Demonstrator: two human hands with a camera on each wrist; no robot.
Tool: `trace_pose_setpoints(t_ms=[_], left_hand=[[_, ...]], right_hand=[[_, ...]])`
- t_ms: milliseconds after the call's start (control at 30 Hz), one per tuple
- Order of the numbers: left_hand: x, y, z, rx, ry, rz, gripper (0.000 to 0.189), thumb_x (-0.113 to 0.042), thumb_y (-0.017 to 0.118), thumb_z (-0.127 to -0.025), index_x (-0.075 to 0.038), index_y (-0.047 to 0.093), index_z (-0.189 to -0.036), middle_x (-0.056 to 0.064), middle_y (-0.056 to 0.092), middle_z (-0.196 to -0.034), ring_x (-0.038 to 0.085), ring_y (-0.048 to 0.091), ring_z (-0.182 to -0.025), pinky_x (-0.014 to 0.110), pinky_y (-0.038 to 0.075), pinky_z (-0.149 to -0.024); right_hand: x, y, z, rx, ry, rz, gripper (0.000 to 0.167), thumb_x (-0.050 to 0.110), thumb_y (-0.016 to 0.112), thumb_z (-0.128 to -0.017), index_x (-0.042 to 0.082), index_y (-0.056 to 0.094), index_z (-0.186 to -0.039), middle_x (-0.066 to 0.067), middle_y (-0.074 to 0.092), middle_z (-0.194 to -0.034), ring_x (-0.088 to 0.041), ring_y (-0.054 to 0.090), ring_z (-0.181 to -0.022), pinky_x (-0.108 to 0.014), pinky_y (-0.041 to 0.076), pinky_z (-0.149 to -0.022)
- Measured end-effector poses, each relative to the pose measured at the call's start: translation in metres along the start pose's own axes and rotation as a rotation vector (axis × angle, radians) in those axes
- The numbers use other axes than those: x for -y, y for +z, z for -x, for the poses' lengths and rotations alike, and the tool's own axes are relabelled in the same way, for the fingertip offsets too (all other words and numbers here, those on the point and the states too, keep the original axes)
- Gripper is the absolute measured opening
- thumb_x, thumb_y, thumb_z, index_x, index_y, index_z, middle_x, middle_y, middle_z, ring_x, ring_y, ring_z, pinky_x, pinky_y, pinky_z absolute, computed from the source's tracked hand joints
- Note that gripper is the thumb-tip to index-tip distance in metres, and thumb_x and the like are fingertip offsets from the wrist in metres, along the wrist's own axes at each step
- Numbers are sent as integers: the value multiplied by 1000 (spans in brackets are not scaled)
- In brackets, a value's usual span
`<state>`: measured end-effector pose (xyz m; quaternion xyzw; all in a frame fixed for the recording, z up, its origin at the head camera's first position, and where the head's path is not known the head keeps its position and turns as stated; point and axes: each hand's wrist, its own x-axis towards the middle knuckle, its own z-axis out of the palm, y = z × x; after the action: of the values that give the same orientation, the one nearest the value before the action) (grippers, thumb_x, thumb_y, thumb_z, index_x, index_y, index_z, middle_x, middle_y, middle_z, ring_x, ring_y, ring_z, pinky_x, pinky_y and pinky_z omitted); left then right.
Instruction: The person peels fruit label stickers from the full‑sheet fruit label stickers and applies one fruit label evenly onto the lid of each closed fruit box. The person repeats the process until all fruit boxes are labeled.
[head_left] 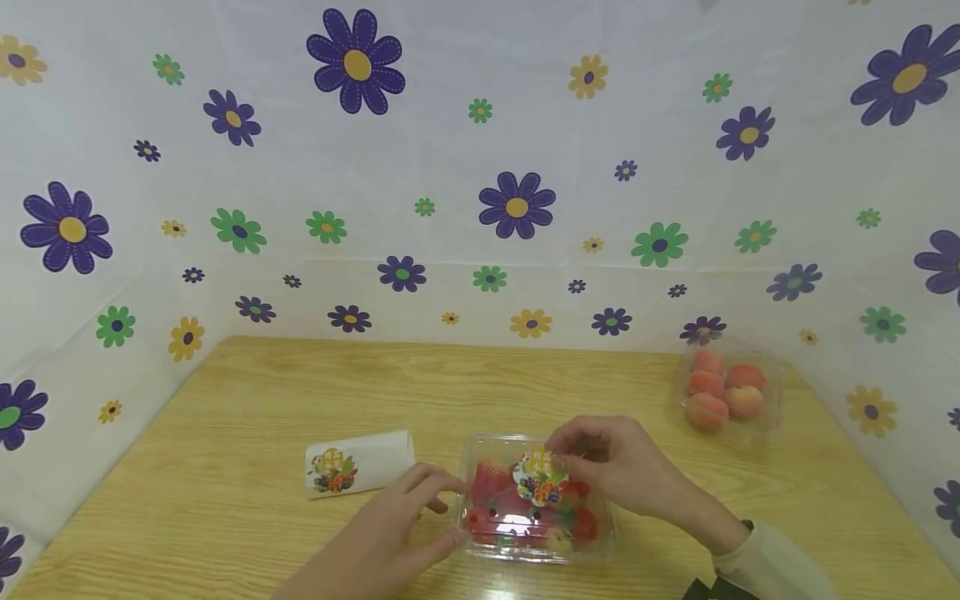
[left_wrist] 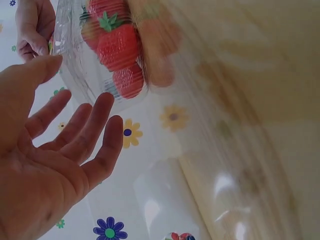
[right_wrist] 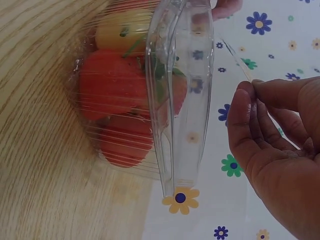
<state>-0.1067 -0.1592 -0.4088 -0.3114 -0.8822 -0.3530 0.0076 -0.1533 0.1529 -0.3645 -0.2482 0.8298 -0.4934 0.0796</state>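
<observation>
A clear plastic box of strawberries stands lid down at the table's front middle. Between right thumb and fingertips, my right hand pinches a round fruit-print sticker above the lid. Seen edge-on in the right wrist view, that sticker appears as a thin sliver apart from the lid. On the box's left side is my left hand, its fingers loosely spread. Its fingertips come up to the box wall in the left wrist view; whether they all touch it I cannot tell.
Left of the box lies a white roll of stickers with one fruit print showing. Another clear box holding several peaches sits at the back right of the wooden table. A flower-patterned cloth encloses the back and sides.
</observation>
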Motion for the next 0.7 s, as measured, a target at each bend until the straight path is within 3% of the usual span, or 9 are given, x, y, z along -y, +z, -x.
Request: trace_pose_setpoints(t_ms=[133,367,533,700], left_hand=[[-3,4,0,-22,-8,2,34,-40,64,-101,-18,61,-127,-7,58,-123,12,68,-99,29,60,-82],[-9,0,-3,-70,23,-103,35,-41,68,-98,-20,63,-127,-11,58,-127,13,67,-108,32,61,-86],[-9,-3,-10,-60,97,-110,39,-40,71,-97,-24,65,-132,-4,52,-146,16,61,-124,35,59,-95],[-7,-1,-15,-25,191,-101,30,-38,71,-97,-24,70,-124,-4,55,-145,18,62,-125,36,58,-97]], right_hand=[[-1,0,0,-4,-1,-5,10,8,71,-94,6,74,-104,-8,76,-97,-5,68,-87,-23,60,-77],[-2,0,2,-10,-1,-2,10,9,72,-94,7,74,-104,-8,76,-97,-5,69,-86,-24,60,-77],[-3,0,2,-20,6,-2,10,9,72,-94,7,74,-104,-7,76,-97,-6,69,-86,-24,60,-76],[-2,0,1,-21,14,2,11,10,71,-94,8,75,-104,-7,76,-99,-6,69,-88,-23,60,-77]])
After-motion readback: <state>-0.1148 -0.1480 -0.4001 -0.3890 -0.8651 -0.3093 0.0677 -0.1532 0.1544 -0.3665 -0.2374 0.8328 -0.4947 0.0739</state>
